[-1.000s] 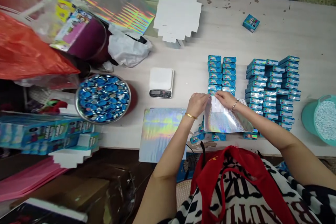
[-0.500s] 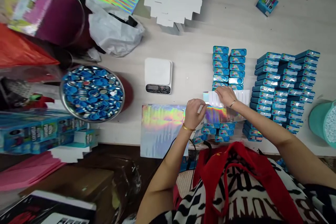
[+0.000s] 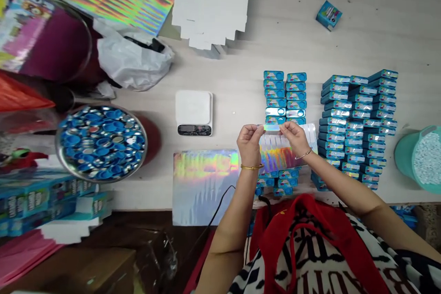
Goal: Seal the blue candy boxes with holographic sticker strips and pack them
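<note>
My left hand (image 3: 250,140) and my right hand (image 3: 292,134) hold a short holographic sticker strip (image 3: 272,127) stretched between their fingertips. Just under the hands lies a holographic sticker sheet (image 3: 280,157) with white gaps along its far edge. It rests on rows of small blue boxes (image 3: 278,179). More blue boxes (image 3: 284,96) stand in two columns beyond the hands. A larger stack of blue boxes (image 3: 358,119) sits to the right.
A white digital scale (image 3: 194,113) and a second holographic sheet (image 3: 203,183) lie left of the hands. A metal bowl of blue caps (image 3: 101,142) sits further left. A teal tub of white pellets (image 3: 418,156) is at the right edge. White card blanks (image 3: 211,4) lie at the back.
A narrow strip has come off the sticker sheet and now spans both hands, which have lifted slightly. The sheet has dropped flat onto the boxes.
</note>
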Available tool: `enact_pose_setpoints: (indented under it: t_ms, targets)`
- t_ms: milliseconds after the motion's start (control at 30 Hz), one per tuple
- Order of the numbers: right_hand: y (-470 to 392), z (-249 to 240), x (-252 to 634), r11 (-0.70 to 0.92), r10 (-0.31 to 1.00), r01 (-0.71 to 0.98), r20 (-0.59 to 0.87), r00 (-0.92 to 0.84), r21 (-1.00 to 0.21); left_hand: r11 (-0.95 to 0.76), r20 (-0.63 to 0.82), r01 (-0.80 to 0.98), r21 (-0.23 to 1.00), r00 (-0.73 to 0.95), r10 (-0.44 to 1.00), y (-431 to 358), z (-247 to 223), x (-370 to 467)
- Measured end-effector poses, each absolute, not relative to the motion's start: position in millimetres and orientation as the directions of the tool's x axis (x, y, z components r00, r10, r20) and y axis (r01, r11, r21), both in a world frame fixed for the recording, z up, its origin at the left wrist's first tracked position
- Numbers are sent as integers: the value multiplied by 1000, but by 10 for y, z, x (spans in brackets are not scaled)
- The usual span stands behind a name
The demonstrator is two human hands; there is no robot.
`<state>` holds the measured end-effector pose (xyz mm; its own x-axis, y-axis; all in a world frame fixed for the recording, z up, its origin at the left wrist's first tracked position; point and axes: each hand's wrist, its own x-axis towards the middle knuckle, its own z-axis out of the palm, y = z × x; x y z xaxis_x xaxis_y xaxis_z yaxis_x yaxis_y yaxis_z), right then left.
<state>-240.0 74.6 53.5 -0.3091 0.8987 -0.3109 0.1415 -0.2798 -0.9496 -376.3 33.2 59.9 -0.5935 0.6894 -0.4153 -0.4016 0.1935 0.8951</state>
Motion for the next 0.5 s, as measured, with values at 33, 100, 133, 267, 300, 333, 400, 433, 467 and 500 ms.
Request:
enact_pose_setpoints:
  t_ms: [33, 100, 133, 267, 300, 333, 400, 433, 467, 500]
  targets:
    - [823, 539, -2346, -265, 913, 140, -295, -282, -954, 209, -417, -391, 896, -584, 697, 409, 566, -3703]
    - [1041, 529, -2210, -205, 940, 182, -245, -235, -962, 221, -399, -355, 908, -576, 714, 628, 482, -3570]
    - [1179, 514, -2135, -172, 952, 217, -219, -214, -961, 213, -377, -332, 919, -579, 723, 770, 433, -3499]
    - [1845, 380, -1875, -66, 982, 375, -126, -138, -925, 160, -237, -177, 971, -622, 747, 1474, 227, -3236]
    - [2020, 331, -1828, -47, 986, 413, -110, -128, -909, 159, -197, -117, 980, -631, 751, 1649, 179, -3187]
    - [2189, 279, -1790, -31, 987, 451, -97, -125, -892, 164, -157, -49, 985, -636, 755, 1812, 134, -3146]
    - [2495, 169, -1735, -8, 987, 527, -92, -134, -850, 198, -95, 89, 976, -645, 758, 2087, 57, -3087]
    - [2627, 113, -1717, -3, 985, 563, -98, -140, -827, 230, -79, 151, 961, -650, 756, 2196, 24, -3066]
    - [2742, 58, -1703, 0, 983, 595, -108, -145, -804, 272, -73, 208, 940, -654, 753, 2288, -5, -3048]
    - [2840, 5, -1692, -1, 981, 622, -120, -150, -783, 321, -76, 259, 911, -659, 749, 2364, -30, -3032]
